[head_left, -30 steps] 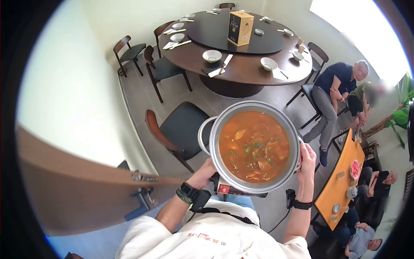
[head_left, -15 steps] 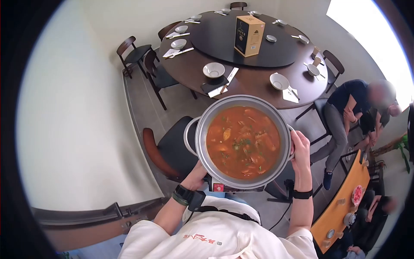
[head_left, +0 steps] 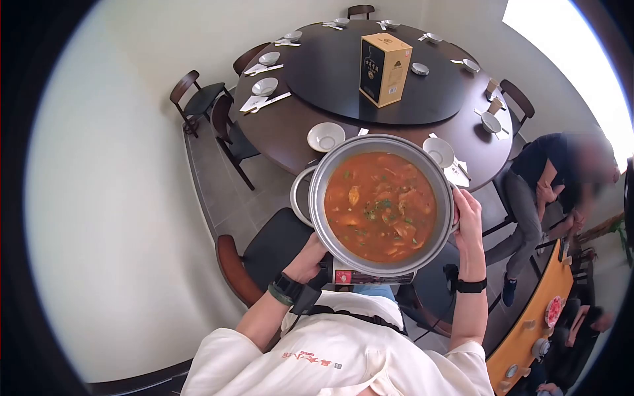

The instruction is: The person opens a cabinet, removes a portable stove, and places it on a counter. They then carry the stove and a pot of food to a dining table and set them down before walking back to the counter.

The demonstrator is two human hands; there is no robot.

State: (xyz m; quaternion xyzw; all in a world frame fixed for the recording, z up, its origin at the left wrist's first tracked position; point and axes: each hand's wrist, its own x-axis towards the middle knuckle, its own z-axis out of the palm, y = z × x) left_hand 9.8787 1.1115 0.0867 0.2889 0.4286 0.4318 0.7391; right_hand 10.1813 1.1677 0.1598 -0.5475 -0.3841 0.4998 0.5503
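A round metal pot [head_left: 316, 191] of red-orange soup [head_left: 380, 208] with chunks and green herbs is held level in front of my body. My right hand [head_left: 468, 214] is closed around the handle at the pot's right side. Under the pot shows the front edge of a portable stove [head_left: 389, 278] with a red label. My left hand [head_left: 308, 259] reaches to the left side of this stove and supports it; its fingertips are hidden beneath the pot. The pot's left loop handle [head_left: 300, 198] is free of any hand.
Ahead stands a round dark table [head_left: 264, 142] with a turntable [head_left: 317, 86], a tall box [head_left: 385, 71], bowls [head_left: 326, 137] and chopsticks. Chairs [head_left: 277, 244] flank my path. At right, seated people [head_left: 548, 165] are beside a wooden table [head_left: 512, 343]; a wall [head_left: 119, 198] is at left.
The round table has come nearer, and the pot now overlaps its front edge. The pot sits slightly higher and further right in view. Both hands keep their places.
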